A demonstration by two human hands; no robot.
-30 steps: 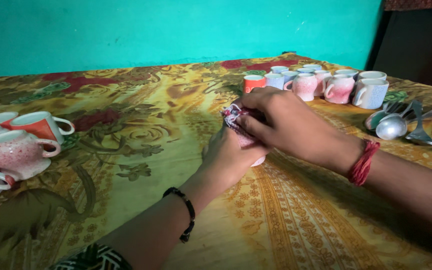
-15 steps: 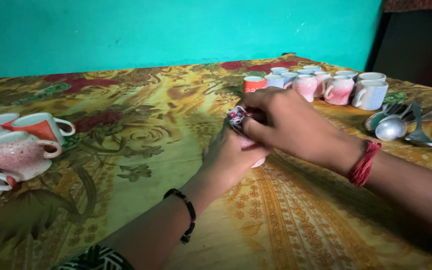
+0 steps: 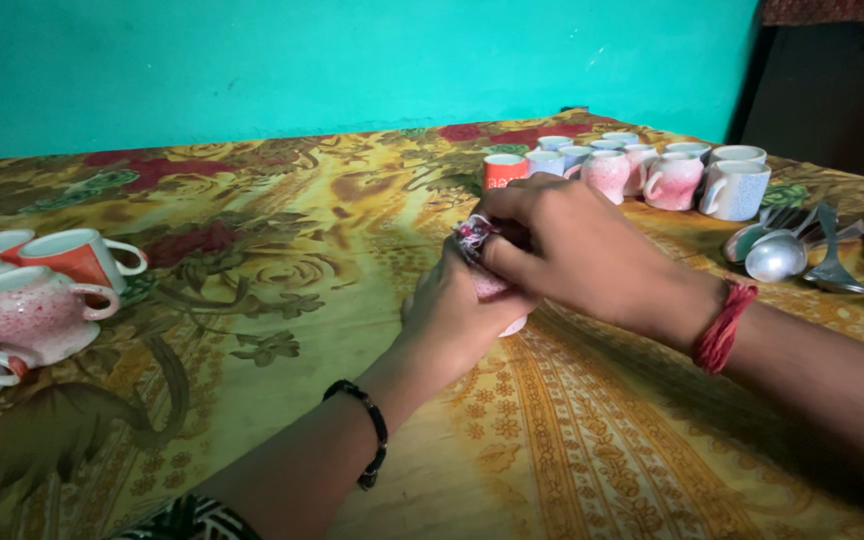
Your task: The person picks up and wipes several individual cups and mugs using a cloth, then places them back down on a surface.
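A pink speckled cup [image 3: 497, 290] is held tilted at the tablecloth's [image 3: 572, 440] centre, clasped by the left hand [image 3: 457, 320], while a patterned cloth [image 3: 472, 236] is pinched at its mouth by the right hand [image 3: 572, 245].

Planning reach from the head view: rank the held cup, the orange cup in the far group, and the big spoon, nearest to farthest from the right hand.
1. Held cup, under the right hand.
2. Orange cup, just behind it.
3. Big spoon, far right.
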